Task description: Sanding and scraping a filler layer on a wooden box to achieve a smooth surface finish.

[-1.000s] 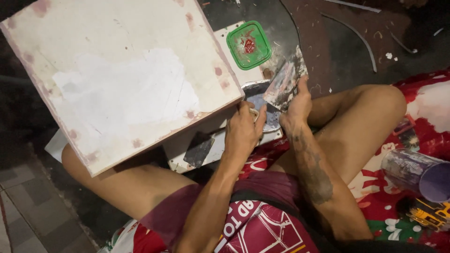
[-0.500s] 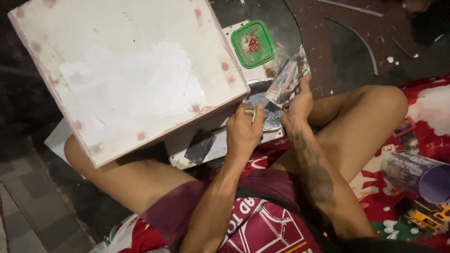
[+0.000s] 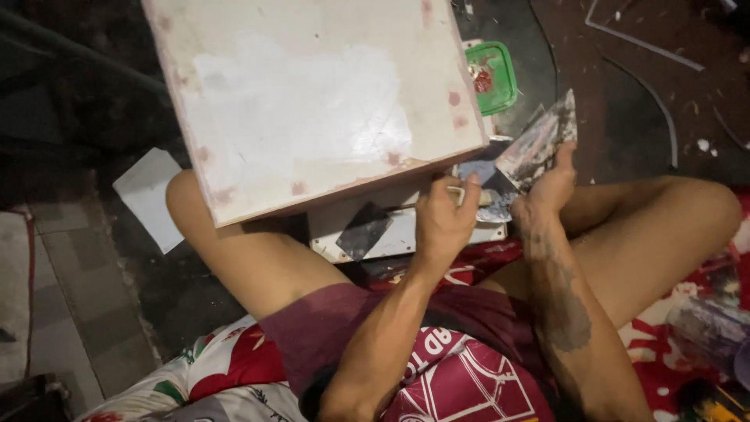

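A large pale wooden board [image 3: 312,101] coated with a white patch leans over my left knee. My right hand [image 3: 551,191] grips a wide putty knife [image 3: 539,144] smeared with grey-white filler, blade pointing up and away. My left hand [image 3: 444,223] holds a second, smaller scraper [image 3: 480,176] whose blade meets the putty knife's blade. Both hands sit just below the board's lower right corner.
A green-lidded square container [image 3: 494,76] lies beyond the board. A white tray [image 3: 398,230] with a dark scraper [image 3: 363,232] lies under the board's edge. A white paper [image 3: 148,195] rests on the dark floor at left. Red patterned cloth [image 3: 703,289] covers the right.
The view has shifted, so the board and hands now appear further right and higher. The two blades stay pressed together between my hands.
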